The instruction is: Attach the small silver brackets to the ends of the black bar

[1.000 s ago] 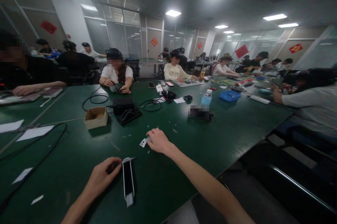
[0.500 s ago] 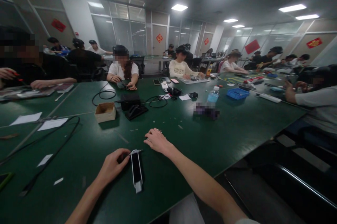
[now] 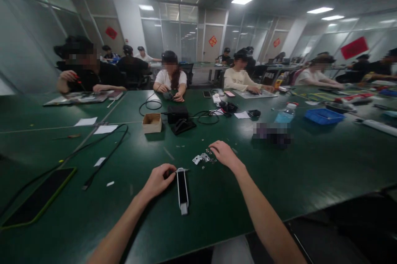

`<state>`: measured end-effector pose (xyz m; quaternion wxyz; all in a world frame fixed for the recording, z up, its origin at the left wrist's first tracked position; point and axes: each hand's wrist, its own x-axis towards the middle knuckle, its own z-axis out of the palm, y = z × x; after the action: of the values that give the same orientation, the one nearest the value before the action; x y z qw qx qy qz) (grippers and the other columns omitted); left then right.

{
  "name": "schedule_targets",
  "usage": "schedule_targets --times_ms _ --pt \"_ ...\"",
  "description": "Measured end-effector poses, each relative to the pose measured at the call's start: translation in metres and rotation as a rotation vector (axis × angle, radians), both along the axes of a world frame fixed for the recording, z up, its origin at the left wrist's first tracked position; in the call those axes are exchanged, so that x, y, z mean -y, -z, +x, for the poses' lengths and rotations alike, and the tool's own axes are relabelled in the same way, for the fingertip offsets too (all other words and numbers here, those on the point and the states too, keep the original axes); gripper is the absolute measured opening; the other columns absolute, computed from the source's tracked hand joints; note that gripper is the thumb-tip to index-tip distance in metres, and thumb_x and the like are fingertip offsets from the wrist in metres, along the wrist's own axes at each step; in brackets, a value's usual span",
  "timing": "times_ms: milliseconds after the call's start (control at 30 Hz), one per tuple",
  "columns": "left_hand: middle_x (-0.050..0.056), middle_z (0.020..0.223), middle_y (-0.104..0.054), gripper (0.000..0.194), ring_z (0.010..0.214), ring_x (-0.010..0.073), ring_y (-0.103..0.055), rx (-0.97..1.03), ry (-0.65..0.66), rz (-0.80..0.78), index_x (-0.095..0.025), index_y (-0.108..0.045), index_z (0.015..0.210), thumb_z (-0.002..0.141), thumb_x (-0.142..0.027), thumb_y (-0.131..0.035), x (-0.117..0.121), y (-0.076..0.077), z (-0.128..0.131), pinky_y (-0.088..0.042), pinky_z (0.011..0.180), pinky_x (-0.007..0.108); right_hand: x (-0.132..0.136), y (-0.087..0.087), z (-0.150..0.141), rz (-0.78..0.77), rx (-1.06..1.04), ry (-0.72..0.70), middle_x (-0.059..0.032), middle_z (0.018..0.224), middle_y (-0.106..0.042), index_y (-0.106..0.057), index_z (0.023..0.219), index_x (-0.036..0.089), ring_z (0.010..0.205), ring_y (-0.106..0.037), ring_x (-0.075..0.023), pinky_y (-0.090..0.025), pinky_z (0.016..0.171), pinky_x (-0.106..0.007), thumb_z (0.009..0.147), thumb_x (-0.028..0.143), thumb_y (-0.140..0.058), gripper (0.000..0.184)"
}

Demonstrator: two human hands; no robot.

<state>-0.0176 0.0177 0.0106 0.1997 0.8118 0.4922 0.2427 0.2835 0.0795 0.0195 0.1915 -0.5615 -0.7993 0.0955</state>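
A long narrow piece with a black middle and white rim [image 3: 182, 189] lies on the green table, with a pale grey block at its near end. A thin metal pin [image 3: 186, 169] sticks out crosswise at its far end. My left hand [image 3: 159, 180] is closed there, thumb and forefinger pinched on the pin's left side. To the right, my right hand [image 3: 225, 154] is open, fingers bent down beside several small metal nuts [image 3: 212, 160]. Two grey metal plates with holes [image 3: 197, 159] lie left of its fingertips. The undersides of both hands are hidden.
Ahead stand a small cardboard box [image 3: 151, 123], a black stand [image 3: 182, 125], a water bottle [image 3: 285, 114] and a blue tray [image 3: 324, 116]. A black cable [image 3: 107, 157] and a green-edged dark panel [image 3: 40, 198] lie left. Co-workers sit across the table.
The view has swung left. My right hand has shifted off the metal plates and nuts, which now show beside its fingers. My left hand stays at the long piece's far end.
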Motion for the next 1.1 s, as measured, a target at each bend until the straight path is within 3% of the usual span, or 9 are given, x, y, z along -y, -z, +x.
schedule_targets --times_ms 133,300,500,633,900,1100 --pt "0.002 0.075 -0.064 0.021 0.065 0.0165 -0.057 -0.013 -0.04 -0.008 -0.017 -0.066 0.091 0.084 -0.029 -0.049 0.0 0.001 0.001 -0.044 0.063 0.027 -0.005 0.005 0.01 -0.086 0.072 -0.025 -0.0091 0.104 -0.063 -0.067 0.108 0.017 0.102 -0.055 -0.019 -0.039 0.093 -0.03 0.091 0.02 -0.047 0.026" --pt "0.002 0.075 -0.065 0.026 0.063 0.0166 -0.057 -0.007 -0.008 -0.021 -0.017 -0.066 0.093 0.085 -0.033 -0.047 0.0 -0.003 0.001 -0.045 0.06 0.027 0.003 -0.004 -0.003 -0.15 0.151 -0.004 -0.0108 0.104 -0.063 -0.067 0.107 0.017 0.101 -0.056 -0.0198 -0.041 0.088 -0.028 0.091 0.021 -0.048 0.025" --pt "0.001 0.071 -0.066 0.036 0.059 0.0169 -0.058 -0.022 -0.034 -0.036 -0.019 -0.068 0.091 0.08 -0.047 -0.048 -0.009 -0.004 -0.001 -0.046 0.056 0.026 0.003 -0.011 -0.011 -0.156 0.182 0.082 -0.0128 0.099 -0.063 -0.067 0.095 0.014 0.094 -0.059 -0.0202 -0.043 0.081 -0.028 0.091 0.017 -0.045 0.022" --pt "0.001 0.068 -0.066 0.039 0.057 0.017 -0.059 -0.02 -0.037 -0.038 -0.019 -0.069 0.09 0.076 -0.05 -0.049 -0.011 -0.005 0.0 -0.046 0.053 0.025 0.005 -0.013 -0.015 -0.092 0.143 0.099 -0.0141 0.102 -0.061 -0.062 0.1 0.011 0.097 -0.057 -0.0208 -0.044 0.082 -0.03 0.094 0.018 -0.041 0.022" --pt "0.001 0.07 -0.068 0.039 0.058 0.0176 -0.061 -0.028 -0.03 -0.029 -0.019 -0.069 0.089 0.077 -0.051 -0.049 -0.01 -0.006 0.002 -0.048 0.055 0.025 0.032 -0.009 -0.065 0.061 -0.034 -0.271 -0.0098 0.098 -0.063 -0.059 0.1 0.011 0.093 -0.057 -0.0176 -0.045 0.083 -0.031 0.09 0.015 -0.047 0.015" --pt "0.0 0.07 -0.069 0.036 0.057 0.0172 -0.061 -0.025 -0.008 -0.023 -0.021 -0.069 0.088 0.078 -0.05 -0.049 -0.011 -0.005 -0.001 -0.048 0.055 0.024 0.04 -0.004 -0.079 0.054 0.001 -0.406 -0.0106 0.095 -0.065 -0.063 0.099 0.009 0.087 -0.058 -0.0177 -0.045 0.081 -0.03 0.087 0.012 -0.05 0.019"
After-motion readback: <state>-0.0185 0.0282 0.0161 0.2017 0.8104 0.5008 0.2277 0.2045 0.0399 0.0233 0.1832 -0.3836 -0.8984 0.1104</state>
